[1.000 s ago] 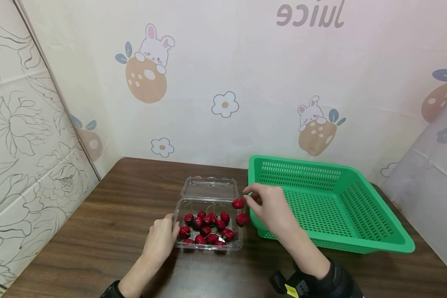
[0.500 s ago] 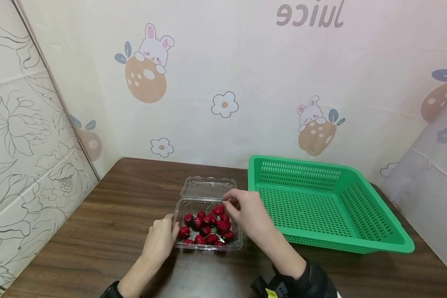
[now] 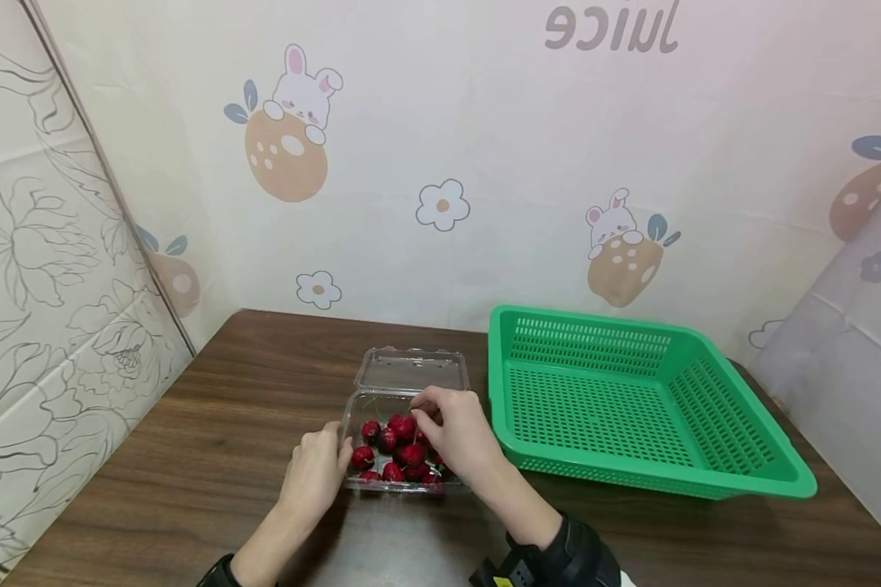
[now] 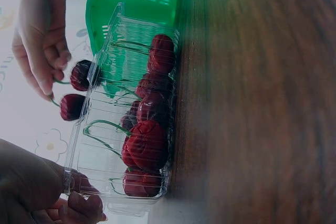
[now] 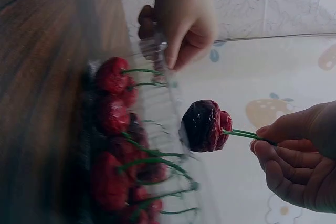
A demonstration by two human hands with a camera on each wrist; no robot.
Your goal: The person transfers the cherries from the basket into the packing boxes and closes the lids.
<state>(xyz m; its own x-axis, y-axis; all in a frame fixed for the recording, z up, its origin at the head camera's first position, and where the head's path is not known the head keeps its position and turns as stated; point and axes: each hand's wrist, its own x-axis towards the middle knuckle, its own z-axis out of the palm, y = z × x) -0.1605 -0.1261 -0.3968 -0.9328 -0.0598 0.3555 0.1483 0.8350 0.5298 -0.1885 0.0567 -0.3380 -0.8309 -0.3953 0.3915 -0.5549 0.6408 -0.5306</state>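
Note:
A clear plastic clamshell box (image 3: 413, 487) stands on the table with its lid (image 3: 411, 372) folded back. Several red cherries (image 4: 148, 144) with green stems lie inside it. My left hand (image 3: 316, 469) grips the box's left side, thumb at the rim in the right wrist view. Over the box's right part is my right hand (image 3: 458, 428), pinching the green stems (image 5: 244, 134) of two cherries (image 5: 202, 127) between thumb and fingertips. Those two hang by the rim in the left wrist view, above the others. My right hand hides part of the box in the head view.
To the right of the box stands a green plastic basket (image 3: 653, 481) with slotted walls. The brown wooden table (image 3: 191, 456) ends at a patterned wall covering (image 3: 382, 244) behind, with another printed sheet (image 3: 66, 269) at the left.
My right hand has moved left from beside the basket to over the box, carrying the two cherries by their stems. My left hand has stayed on the box's left side.

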